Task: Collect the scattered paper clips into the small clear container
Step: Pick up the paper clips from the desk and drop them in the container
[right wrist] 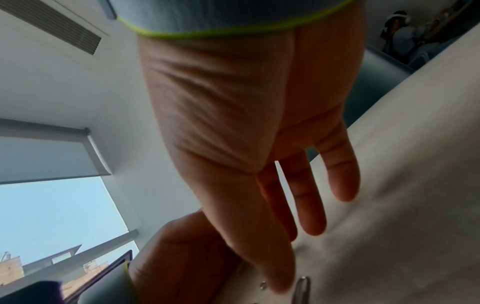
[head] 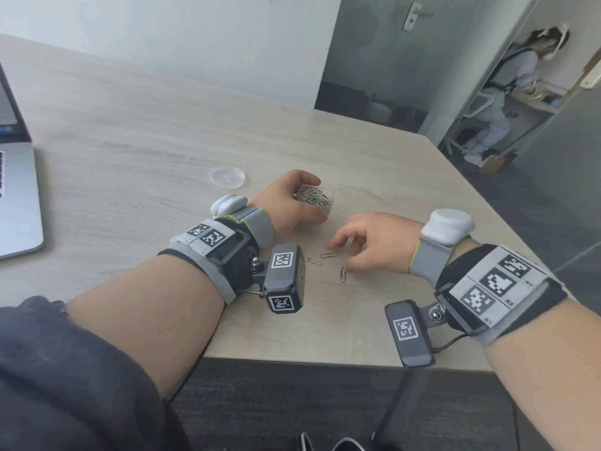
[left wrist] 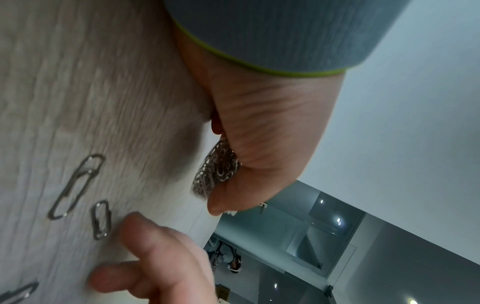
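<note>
Nearest, both forearms reach in over the near edge of the pale wood-grain surface point(head: 130, 131). Just past that edge, three loose paper clips point(head: 328, 255) lie flat between the two wrists, close together but apart from one another. The right hand point(head: 370, 242) hovers over them, palm down, fingers loosely spread and slightly bent, holding nothing; its fingertips point(left wrist: 132, 221) come just beside one clip, and whether they touch it cannot be told. A little farther in, the left hand point(head: 286, 203) curls thumb and fingers round the small clear container point(head: 313, 198), which stands upright on the surface and is heaped with silver clips. Beyond the left hand lies a round clear lid point(head: 227, 178), flat and apart from the container. At the left edge rests an open laptop point(head: 16, 190). Past the far right corner, through a glass partition, a person point(head: 507, 89) sits at a desk.
</note>
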Action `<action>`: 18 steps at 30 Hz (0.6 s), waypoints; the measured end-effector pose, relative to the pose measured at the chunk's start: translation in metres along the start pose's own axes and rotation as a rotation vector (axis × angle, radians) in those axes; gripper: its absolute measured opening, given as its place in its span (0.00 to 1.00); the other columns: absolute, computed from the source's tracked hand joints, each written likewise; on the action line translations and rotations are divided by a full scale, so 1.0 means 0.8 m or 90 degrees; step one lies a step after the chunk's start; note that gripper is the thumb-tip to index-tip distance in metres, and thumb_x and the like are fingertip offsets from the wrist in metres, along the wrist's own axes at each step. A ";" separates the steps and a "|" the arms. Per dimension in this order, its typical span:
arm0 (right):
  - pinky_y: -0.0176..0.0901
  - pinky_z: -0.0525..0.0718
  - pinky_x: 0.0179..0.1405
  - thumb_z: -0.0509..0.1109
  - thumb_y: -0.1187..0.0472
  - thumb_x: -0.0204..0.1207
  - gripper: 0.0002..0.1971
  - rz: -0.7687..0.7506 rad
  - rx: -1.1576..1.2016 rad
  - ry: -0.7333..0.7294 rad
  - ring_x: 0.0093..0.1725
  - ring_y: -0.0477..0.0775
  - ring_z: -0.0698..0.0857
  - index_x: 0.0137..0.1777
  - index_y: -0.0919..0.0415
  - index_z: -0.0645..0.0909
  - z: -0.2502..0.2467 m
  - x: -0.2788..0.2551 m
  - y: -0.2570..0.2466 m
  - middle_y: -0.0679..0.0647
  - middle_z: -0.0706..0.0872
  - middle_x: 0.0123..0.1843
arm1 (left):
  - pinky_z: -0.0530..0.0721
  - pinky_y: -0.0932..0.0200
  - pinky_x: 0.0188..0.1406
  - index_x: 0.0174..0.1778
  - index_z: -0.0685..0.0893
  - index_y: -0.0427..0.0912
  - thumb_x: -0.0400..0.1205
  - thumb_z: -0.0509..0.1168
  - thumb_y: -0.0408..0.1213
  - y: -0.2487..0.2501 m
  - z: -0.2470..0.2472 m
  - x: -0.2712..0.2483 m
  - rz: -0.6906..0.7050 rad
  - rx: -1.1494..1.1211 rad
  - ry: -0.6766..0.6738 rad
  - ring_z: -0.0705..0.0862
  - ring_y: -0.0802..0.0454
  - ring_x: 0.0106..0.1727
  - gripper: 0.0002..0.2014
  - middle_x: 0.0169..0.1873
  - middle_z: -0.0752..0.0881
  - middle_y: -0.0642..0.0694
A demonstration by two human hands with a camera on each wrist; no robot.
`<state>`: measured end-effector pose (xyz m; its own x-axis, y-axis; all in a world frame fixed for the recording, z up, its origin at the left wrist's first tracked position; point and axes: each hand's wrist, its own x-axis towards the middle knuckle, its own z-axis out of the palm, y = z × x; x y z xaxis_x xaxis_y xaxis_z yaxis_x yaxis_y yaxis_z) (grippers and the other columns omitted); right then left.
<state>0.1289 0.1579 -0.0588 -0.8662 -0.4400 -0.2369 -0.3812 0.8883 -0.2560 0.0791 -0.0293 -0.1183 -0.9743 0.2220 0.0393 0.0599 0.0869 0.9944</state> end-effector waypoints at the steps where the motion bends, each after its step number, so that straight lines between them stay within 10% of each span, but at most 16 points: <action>1: 0.41 0.81 0.54 0.79 0.56 0.66 0.19 0.000 -0.012 -0.021 0.48 0.44 0.84 0.58 0.44 0.86 0.002 -0.001 -0.001 0.40 0.82 0.52 | 0.87 0.58 0.44 0.57 0.81 0.58 0.59 0.78 0.39 0.000 0.000 0.000 0.001 -0.001 -0.001 0.87 0.51 0.45 0.29 0.52 0.88 0.49; 18: 0.40 0.79 0.41 0.78 0.49 0.69 0.05 0.057 -0.005 0.092 0.41 0.47 0.84 0.38 0.48 0.86 0.016 0.032 -0.016 0.40 0.83 0.33 | 0.89 0.50 0.53 0.53 0.82 0.62 0.58 0.79 0.40 -0.006 0.000 0.006 0.004 0.010 0.001 0.88 0.48 0.47 0.28 0.54 0.89 0.45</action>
<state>0.1157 0.1339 -0.0738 -0.9338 -0.3365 -0.1214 -0.3028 0.9242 -0.2325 0.0741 -0.0287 -0.1233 -0.9740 0.2218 0.0462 0.0702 0.1013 0.9924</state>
